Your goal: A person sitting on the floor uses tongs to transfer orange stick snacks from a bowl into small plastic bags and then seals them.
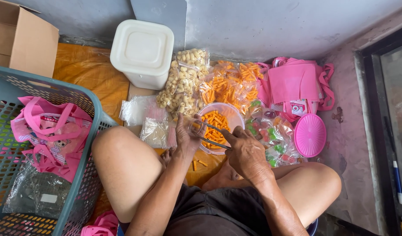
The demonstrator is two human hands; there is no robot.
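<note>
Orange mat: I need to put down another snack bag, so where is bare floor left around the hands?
The orange mat lies bare between the cardboard box, white tub and blue basket. The pinkish floor right of the pink lid is also free. Around the bowl, both hands and the snack bags, it is crowded.

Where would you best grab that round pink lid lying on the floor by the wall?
Take the pink lid by its rim, coming from above on the wall side. It lies flat, too wide to close fingers across, and that edge is bare, whereas its other edge sits close against the candy packets.
</note>
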